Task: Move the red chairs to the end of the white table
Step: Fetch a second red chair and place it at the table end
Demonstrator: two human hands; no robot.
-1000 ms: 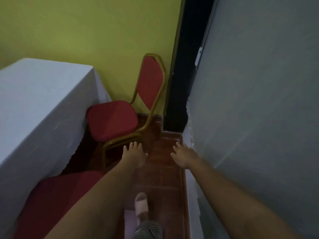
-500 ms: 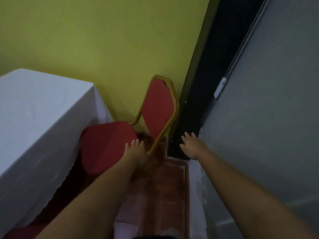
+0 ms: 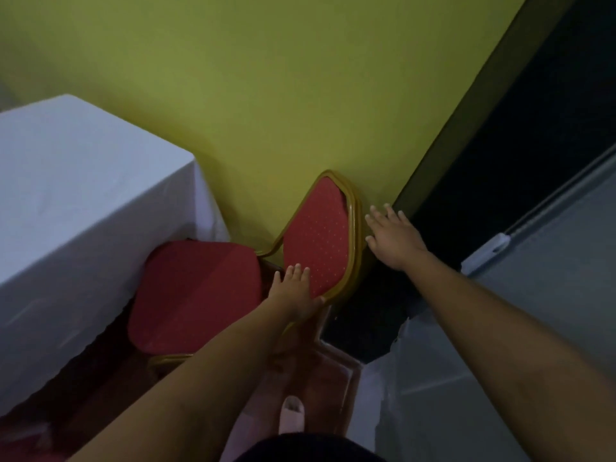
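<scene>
A red chair point(image 3: 196, 295) with a gold frame stands at the corner of the white table point(image 3: 66, 208), its backrest point(image 3: 320, 241) against the yellow wall. My left hand point(image 3: 295, 293) lies open over the lower near edge of the backrest, fingers spread, thumb at the gold frame. My right hand point(image 3: 393, 236) is open with fingers apart, just right of the backrest's far edge, close to the frame; I cannot tell if it touches. Neither hand has closed on the chair.
The yellow wall point(image 3: 300, 95) is straight ahead, with a dark doorway point(image 3: 500, 181) to its right. A grey cloth-covered surface point(image 3: 500, 361) borders the narrow red floor strip point(image 3: 320, 378) on the right. Part of another red seat point(image 3: 20, 441) shows at bottom left. My sandalled foot point(image 3: 292, 416) is below.
I have stepped closer to the chair. My left hand moved from the seat's edge up onto the backrest, and my right hand moved forward to the backrest's far side.
</scene>
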